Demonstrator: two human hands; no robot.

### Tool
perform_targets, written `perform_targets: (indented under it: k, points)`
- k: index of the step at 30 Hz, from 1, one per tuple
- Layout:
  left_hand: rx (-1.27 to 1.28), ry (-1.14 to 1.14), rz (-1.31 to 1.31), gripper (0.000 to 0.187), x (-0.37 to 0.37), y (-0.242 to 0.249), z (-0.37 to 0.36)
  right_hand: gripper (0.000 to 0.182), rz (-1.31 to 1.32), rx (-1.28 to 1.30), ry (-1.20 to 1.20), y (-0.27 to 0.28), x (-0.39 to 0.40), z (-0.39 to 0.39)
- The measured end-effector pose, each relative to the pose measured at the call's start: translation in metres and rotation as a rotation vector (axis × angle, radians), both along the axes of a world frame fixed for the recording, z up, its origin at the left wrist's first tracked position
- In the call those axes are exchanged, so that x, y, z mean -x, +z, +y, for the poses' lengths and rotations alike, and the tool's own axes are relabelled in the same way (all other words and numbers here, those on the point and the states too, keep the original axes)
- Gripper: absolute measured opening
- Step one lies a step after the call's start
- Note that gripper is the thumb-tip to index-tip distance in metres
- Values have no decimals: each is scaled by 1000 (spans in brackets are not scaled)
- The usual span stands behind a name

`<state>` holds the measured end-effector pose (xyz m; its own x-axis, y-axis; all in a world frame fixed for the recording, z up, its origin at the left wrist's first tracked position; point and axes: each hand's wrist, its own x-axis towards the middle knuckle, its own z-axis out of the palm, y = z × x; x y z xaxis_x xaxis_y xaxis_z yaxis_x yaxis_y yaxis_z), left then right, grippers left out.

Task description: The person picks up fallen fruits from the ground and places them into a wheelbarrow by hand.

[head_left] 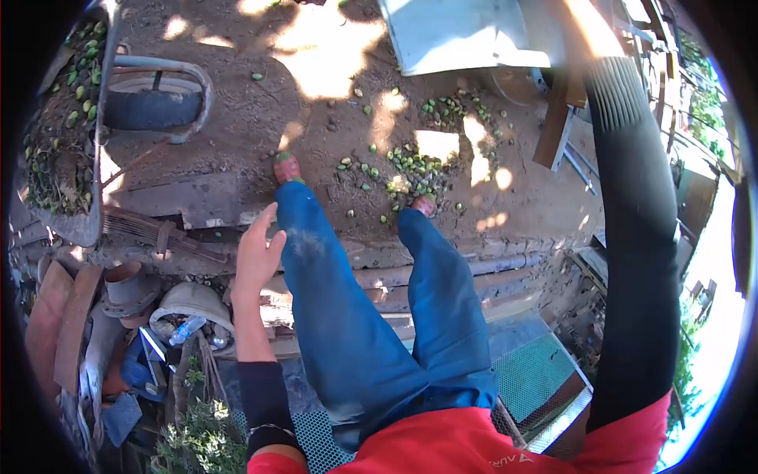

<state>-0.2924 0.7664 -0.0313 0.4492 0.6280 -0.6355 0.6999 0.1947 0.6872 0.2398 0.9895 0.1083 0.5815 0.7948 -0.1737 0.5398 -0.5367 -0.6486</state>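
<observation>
My left hand point(259, 245) hangs beside my left knee, its fingers apart and nothing in it. My right arm point(636, 174), in a black sleeve, reaches up along the right side. Bright light washes out its bare wrist, and the hand lies beyond the top edge. Close to that wrist is a pale metal sheet point(450, 35); whether the hand touches it cannot be seen. Small green fruits point(418, 166) lie scattered on the dirt ground around my feet.
At the left stands a wheelbarrow point(101, 142) loaded with green fruits, its black wheel point(154, 109) showing. Long pipes point(505, 265) cross the ground beneath my legs. Lower left, a plastic bottle point(187, 329) lies in a pale bucket point(193, 296). Green mesh point(537, 375) is behind me.
</observation>
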Motion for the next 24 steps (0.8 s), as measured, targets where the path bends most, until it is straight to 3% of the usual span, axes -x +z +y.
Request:
perform_targets:
  k: [1, 2, 4, 5, 6, 7, 9, 12, 14, 16, 18, 19, 21, 22, 24]
  points:
    - [25, -1, 26, 56, -15, -17, -12, 14, 319, -158, -16, -33, -38, -65]
    - [45, -147, 95, 54, -35, -35, -20, 22, 261, -88, -83, -52, -64, -125]
    - [85, -312, 138, 51, -72, -87, -34, 35, 537, -108, -326, -97, -118, -245]
    - [105, -332, 116, 50, -91, -120, -44, 40, 418, -102, -613, -103, -109, -296]
    - [175, -334, 108, 51, -113, -148, -50, 38, 335, 17, -696, -106, -121, -363]
    - [246, -344, 100, 51, -132, -177, -55, 42, 430, -147, -796, -114, -114, -424]
    - [339, -414, 100, 52, -154, -251, -71, 39, 376, -253, -931, -112, -84, -534]
    - [525, -492, 310, 51, -190, -289, -66, 35, 351, -323, -1213, -113, -22, -668]
    - [477, -526, 329, 50, -186, -326, -73, 34, 337, -372, -1301, -142, 16, -726]
    - [438, -547, 354, 50, -183, -344, -87, 32, 277, -387, -1561, -177, 53, -764]
    - [595, -272, 537, 54, -188, -355, -108, 34, 156, -377, -1712, -240, 98, -799]
    - [572, -311, 565, 54, -191, -362, -118, 36, 12, -359, -1786, -267, 116, -806]
    - [576, 6, 596, 59, -203, -381, -142, 39, 50, -386, -1877, -301, 148, -817]
    - [556, 103, 642, 60, -211, -399, -152, 38, 93, -428, -1943, -317, 158, -811]
    - [512, 141, 753, 55, -198, -480, -165, 37, 178, -452, -2051, -355, 198, -837]
